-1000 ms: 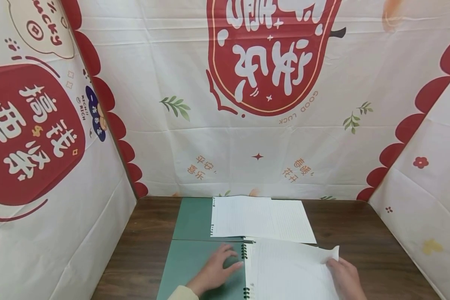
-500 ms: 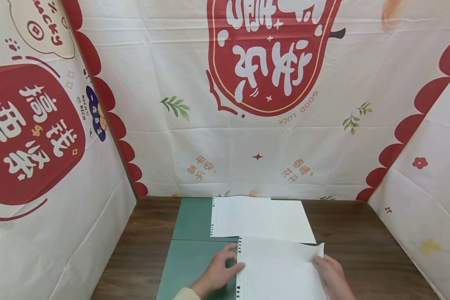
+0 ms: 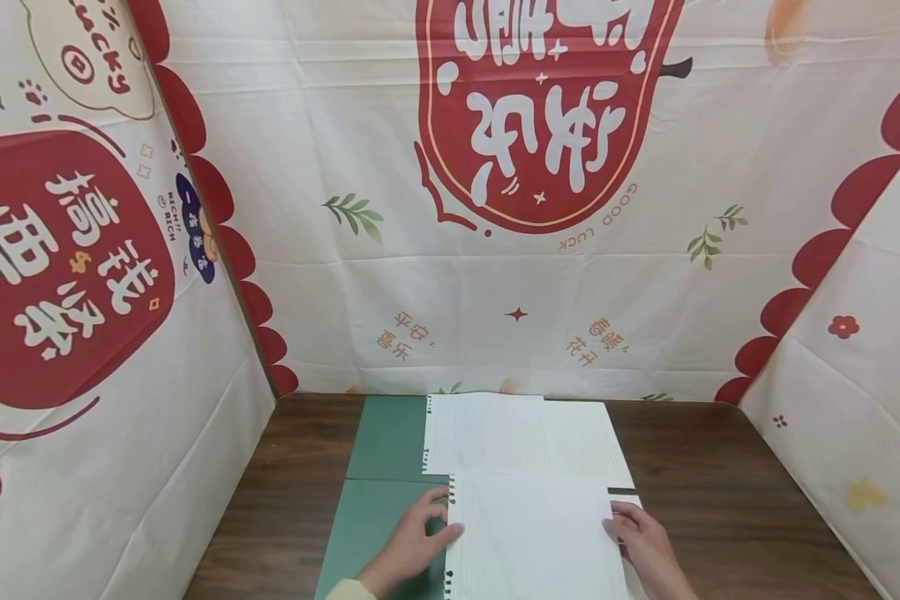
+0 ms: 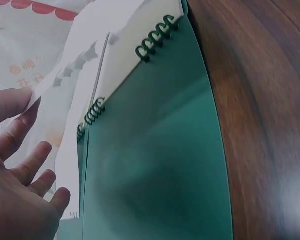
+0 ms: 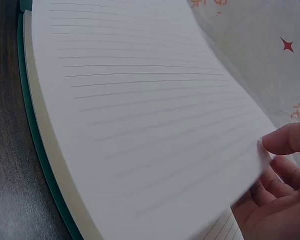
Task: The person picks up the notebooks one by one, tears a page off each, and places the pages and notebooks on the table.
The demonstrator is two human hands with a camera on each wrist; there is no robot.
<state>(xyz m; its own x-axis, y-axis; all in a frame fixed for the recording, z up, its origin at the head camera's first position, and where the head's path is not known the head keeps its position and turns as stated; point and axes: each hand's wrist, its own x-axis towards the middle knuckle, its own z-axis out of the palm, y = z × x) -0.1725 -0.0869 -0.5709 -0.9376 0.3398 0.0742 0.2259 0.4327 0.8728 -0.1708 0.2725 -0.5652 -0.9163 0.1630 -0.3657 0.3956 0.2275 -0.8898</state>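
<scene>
Both hands hold a white ruled loose-leaf sheet (image 3: pixel 532 533) above an open green ring binder (image 3: pixel 375 521). My left hand (image 3: pixel 414 540) pinches its punched left edge between thumb and forefinger, the other fingers spread apart in the left wrist view. At the sheet's right edge, my right hand (image 3: pixel 643 542) pinches it with the thumb on top. In the left wrist view the sheet's torn-looking holes (image 4: pixel 77 65) are apart from the binder's dark green rings (image 4: pixel 157 37). More paper (image 5: pixel 50 125) lies under the sheet, on the binder's right side.
Behind the binder lie loose punched sheets (image 3: pixel 487 433), partly over another green cover (image 3: pixel 390 433). The brown wooden table (image 3: pixel 270 500) extends to both sides. Printed white cloth (image 3: pixel 450 292) closes off the back and sides.
The sheet has shifted left, its punched edge passing over and hiding the rings in the head view. My left hand has taken hold of that edge. My right hand has moved left with the sheet.
</scene>
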